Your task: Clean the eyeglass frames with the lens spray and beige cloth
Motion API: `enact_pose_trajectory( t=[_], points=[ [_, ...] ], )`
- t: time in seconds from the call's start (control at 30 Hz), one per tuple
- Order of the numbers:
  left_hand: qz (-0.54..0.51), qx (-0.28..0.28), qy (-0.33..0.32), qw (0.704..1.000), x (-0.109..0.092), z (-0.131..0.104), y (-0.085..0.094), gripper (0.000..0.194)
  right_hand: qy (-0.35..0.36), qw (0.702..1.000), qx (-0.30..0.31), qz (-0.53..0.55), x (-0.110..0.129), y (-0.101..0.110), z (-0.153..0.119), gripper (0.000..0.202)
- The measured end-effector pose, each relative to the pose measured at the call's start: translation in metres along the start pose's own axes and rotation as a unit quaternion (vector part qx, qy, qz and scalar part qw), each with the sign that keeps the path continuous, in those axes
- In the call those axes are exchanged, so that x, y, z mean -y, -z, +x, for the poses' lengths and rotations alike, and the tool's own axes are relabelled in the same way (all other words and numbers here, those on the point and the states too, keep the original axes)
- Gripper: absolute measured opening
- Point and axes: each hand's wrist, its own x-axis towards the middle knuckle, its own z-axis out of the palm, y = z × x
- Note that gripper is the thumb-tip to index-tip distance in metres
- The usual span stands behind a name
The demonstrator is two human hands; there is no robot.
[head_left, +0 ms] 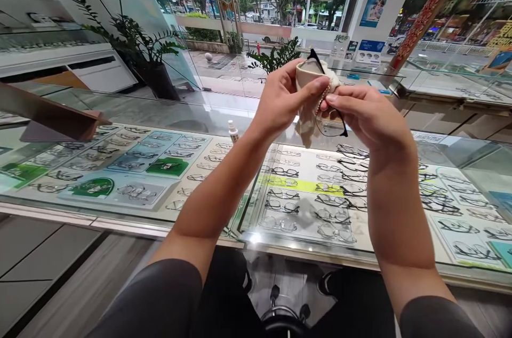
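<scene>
Both of my hands are raised over the glass display counter, close together around a pair of eyeglasses [331,126] with a thin dark frame. My left hand [286,94] grips a cream cleaning cloth [307,75] folded about one lens, its thumb pressed on the near side. My right hand [366,109] pinches the middle of the glasses and a bit of the cloth between thumb and fingers. One lens hangs uncovered below the fingers. A dark tip of the frame sticks up above the cloth. Part of the cloth droops beneath my left hand.
Rows of eyeglasses lie inside the glass counter [248,244] below. On its top stand a small white spray bottle [232,130] and, at left, a tilted brown panel [48,111]. Potted plants [154,69] stand beyond, before the shop window. A wheeled stool base [282,314] shows between my legs.
</scene>
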Motion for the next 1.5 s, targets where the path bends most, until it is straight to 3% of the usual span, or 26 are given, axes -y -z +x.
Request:
enact_pose_trajectory(
  t=[0.23, 0.4, 0.53, 0.7, 0.8, 1.0, 1.1, 1.2, 1.3, 1.5],
  points=[
    [0.001, 0.014, 0.042, 0.999, 0.005, 0.011, 0.024, 0.039, 0.001, 0.996, 0.056, -0.066, 0.015, -0.013, -0.005, 0.016],
    [-0.035, 0.089, 0.045, 0.994, -0.008, 0.013, 0.05, 0.039, 0.008, 0.99, 0.086, -0.115, 0.018, -0.019, -0.006, 0.024],
    [-0.025, 0.127, 0.021, 0.991, -0.01, 0.013, 0.039, 0.046, 0.009, 0.986, 0.102, -0.129, 0.015, -0.021, -0.004, 0.03],
    [-0.025, 0.048, -0.047, 0.997, -0.001, 0.013, 0.012, 0.049, 0.017, 0.985, 0.104, -0.135, 0.013, -0.025, -0.004, 0.034],
    [-0.025, 0.029, -0.046, 0.998, -0.005, 0.012, 0.015, 0.05, 0.023, 0.985, 0.102, -0.138, 0.016, -0.025, -0.007, 0.034],
    [-0.066, 0.07, 0.011, 0.995, -0.017, 0.009, 0.035, 0.039, 0.019, 0.989, 0.095, -0.113, 0.022, -0.021, -0.01, 0.035],
    [-0.072, 0.072, -0.003, 0.995, -0.013, 0.008, 0.024, 0.042, 0.015, 0.991, 0.089, -0.099, 0.021, -0.024, -0.01, 0.037],
    [-0.07, 0.02, -0.032, 0.997, -0.006, 0.007, 0.007, 0.044, 0.015, 0.991, 0.092, -0.091, 0.018, -0.027, -0.009, 0.036],
    [-0.06, -0.006, -0.04, 0.997, -0.003, 0.008, 0.004, 0.049, 0.01, 0.991, 0.101, -0.09, 0.017, -0.027, -0.009, 0.036],
    [-0.057, 0.111, -0.003, 0.992, -0.011, 0.014, 0.029, 0.047, 0.001, 0.994, 0.091, -0.066, 0.021, -0.019, -0.009, 0.034]
  ],
)
